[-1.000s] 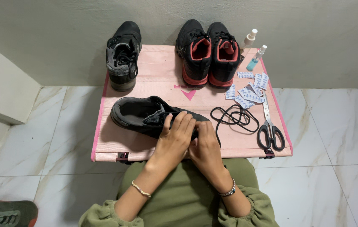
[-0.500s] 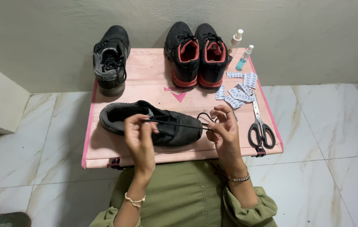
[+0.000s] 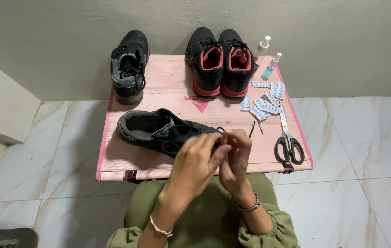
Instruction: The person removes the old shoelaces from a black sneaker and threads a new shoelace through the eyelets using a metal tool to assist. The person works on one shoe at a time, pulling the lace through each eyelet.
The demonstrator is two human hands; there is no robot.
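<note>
- Black shoe (image 3: 158, 132) is lying on its side on the pink table (image 3: 168, 94)'s near half.
- Left hand (image 3: 198, 160) and right hand (image 3: 236, 158) are pinching its black lace (image 3: 253, 128), fingertips closed; keeping it taut should help.
- Scissors (image 3: 288, 140) are lying nearby to the right.

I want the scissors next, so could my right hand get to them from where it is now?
Probably yes. The right hand is at the lace by the black shoe, and the scissors lie just to its right on the pink table, with bare tabletop between. It would likely need to let go of the lace first.
</note>
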